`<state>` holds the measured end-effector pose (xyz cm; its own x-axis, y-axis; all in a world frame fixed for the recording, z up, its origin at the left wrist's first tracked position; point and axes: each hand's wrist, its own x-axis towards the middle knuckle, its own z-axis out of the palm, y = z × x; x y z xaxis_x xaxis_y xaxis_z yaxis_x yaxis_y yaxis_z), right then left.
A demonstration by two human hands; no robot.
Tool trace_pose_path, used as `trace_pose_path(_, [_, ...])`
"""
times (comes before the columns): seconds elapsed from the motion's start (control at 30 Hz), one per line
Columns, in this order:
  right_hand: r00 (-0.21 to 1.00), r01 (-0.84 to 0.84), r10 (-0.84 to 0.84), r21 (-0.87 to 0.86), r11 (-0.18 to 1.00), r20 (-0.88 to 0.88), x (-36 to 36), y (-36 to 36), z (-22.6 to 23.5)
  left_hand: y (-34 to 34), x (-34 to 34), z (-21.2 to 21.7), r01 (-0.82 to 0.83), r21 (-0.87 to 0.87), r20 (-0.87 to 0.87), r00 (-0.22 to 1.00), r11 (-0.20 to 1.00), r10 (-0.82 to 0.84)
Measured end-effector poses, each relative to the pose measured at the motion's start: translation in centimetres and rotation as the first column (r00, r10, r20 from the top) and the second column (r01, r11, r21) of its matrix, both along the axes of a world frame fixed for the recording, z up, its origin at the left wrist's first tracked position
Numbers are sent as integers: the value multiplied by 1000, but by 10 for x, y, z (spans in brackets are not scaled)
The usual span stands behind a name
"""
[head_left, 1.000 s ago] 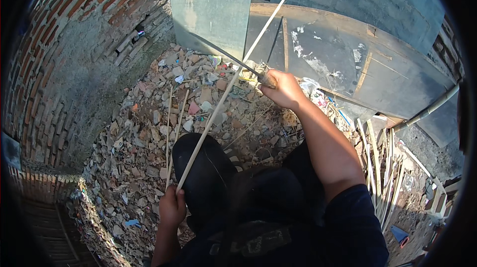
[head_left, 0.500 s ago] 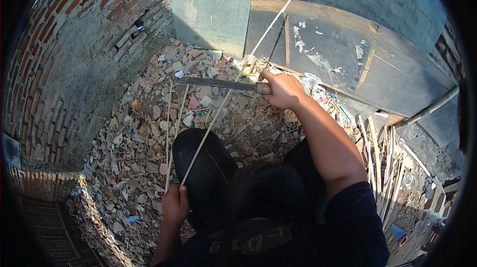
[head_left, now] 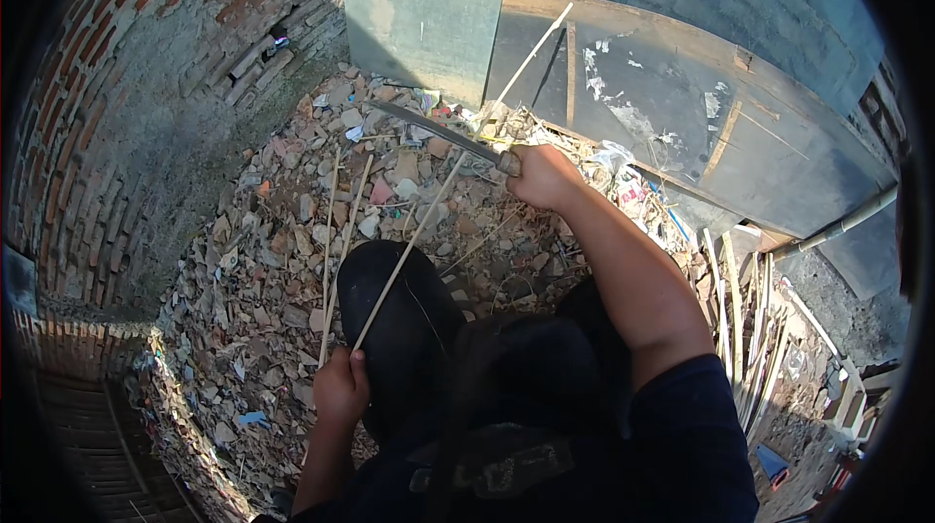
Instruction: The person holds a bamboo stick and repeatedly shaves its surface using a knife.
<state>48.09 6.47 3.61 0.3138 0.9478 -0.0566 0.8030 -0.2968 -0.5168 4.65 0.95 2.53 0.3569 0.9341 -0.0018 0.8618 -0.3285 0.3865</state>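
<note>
My left hand (head_left: 340, 389) grips the near end of a long thin pale bamboo stick (head_left: 458, 170) that slants up and away to the right, its far tip against a dark board. My right hand (head_left: 542, 175) is closed on the handle of a long curved knife (head_left: 433, 131). Its dark blade points left and lies across the stick at about the middle of its length. My dark-trousered knee (head_left: 399, 323) is under the stick.
Broken bricks and rubble (head_left: 278, 270) cover the ground. Two thin split sticks (head_left: 336, 241) lie on it at the left. A curved brick wall (head_left: 127, 133) rises on the left, grey panels and a dark wooden board (head_left: 682, 104) stand ahead, and a bundle of sticks (head_left: 750, 328) lies right.
My right hand has drawn the knife down along the stick toward me, and the blade has swung to point further up-left. My left hand has kept hold of the stick's end.
</note>
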Motion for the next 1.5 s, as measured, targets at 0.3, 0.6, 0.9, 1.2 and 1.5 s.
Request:
trace_pose_path(0.3, [946, -272, 288, -118, 955, 152, -21, -11, 6, 0, -7, -4, -30, -55, -79, 997, 998, 25])
trace_pose_path(0.6, [959, -269, 274, -62, 961, 79, -28, -8, 0, -1, -6, -11, -29, 27, -68, 997, 999, 31])
trace_pose_path(0.9, [945, -301, 306, -62, 952, 112, -34, -6, -1, 0, -1, -13, -51, 16, -75, 996, 999, 52])
trace_pose_path(1.2, [967, -176, 198, -138, 975, 159, -20, -5, -3, 0, -3, -19, -16, 150, -97, 995, 989, 31])
trace_pose_path(1.5, [976, -170, 189, -170, 971, 103, -11, 2, -2, 0, -10, -25, 9, 155, -78, 997, 988, 4])
